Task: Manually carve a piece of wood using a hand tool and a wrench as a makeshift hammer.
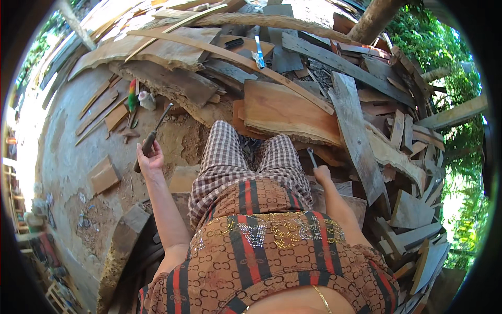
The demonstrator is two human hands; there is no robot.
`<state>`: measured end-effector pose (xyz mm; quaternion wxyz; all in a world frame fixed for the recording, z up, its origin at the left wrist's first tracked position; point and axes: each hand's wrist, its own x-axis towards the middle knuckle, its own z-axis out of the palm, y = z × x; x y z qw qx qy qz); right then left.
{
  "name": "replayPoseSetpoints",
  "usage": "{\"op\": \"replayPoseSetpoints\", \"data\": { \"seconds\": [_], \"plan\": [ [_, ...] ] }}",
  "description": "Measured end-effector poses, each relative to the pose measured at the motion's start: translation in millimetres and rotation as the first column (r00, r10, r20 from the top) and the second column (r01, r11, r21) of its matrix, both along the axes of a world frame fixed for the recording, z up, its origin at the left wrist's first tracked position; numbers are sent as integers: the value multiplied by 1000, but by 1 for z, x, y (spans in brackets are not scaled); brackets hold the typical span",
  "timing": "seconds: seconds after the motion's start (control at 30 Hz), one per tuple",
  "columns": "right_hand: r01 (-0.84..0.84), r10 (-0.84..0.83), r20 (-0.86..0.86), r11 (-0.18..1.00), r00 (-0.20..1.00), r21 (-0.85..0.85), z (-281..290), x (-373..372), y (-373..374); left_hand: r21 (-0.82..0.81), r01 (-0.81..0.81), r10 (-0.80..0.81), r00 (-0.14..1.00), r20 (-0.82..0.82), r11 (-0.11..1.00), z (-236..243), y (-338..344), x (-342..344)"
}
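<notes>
While the person sits among scrap wood, the left hand (150, 158) is clenched around the dark wooden handle of a chisel (152, 137), a long thin metal shaft pointing up toward 1 o'clock from the fist. Right hand (321, 174) is wrapped around a small metal tool (312, 156), flat, silvery, narrow, sticking up at 11 o'clock from the fist; what kind of tool it is, cannot tell. Both hands are held out to either side of the knees, well apart. Legs in checked brown-and-white trousers (226, 157) stretch toward 12 o'clock; patterned brown top with red and black stripes and sequins fills the 6 o'clock area.

Just past the knees at 12 o'clock lies a smooth, reddish-brown plank (282, 110), broad, with a rough bark edge. At 1 to 3 o'clock, a pile of grey weathered boards (355, 136), splintery, angular offcuts stacked loosely. At 11 o'clock, a big rough slab (167, 49), pale, wavy-edged, with a long curved strip (235, 60) lying across it. At 10 o'clock, a brush (132, 99) with green and red bristles and a small white pot (147, 100) sit on the dusty concrete floor (73, 136). A small square wood block (104, 177) lies at 9 o'clock, near the left hand.
</notes>
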<state>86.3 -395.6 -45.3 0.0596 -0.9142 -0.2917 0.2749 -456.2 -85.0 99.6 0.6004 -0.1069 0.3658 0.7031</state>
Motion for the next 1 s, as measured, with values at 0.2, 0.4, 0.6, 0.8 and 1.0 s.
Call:
{"op": "replayPoseSetpoints", "data": {
  "seconds": [0.2,0.4,0.6,0.8,1.0],
  "plan": [
    [211,-213,-44,874,976,438,1,27,59,-77,115,-118,993,-27,990,-6,26,28],
    [138,-90,-108,771,990,621,14,-18,102,-188,233,-246,968,-48,954,-20,66,98],
    [152,-70,-157,784,985,601,25,-65,108,-203,467,-465,883,59,861,-51,70,170],
    [172,-210,-7,778,978,604,41,25,152,-330,611,-586,790,182,720,-107,35,176],
    [77,-226,203,827,953,557,-5,134,205,-379,531,-545,835,82,758,-82,72,175]
  ]
}}
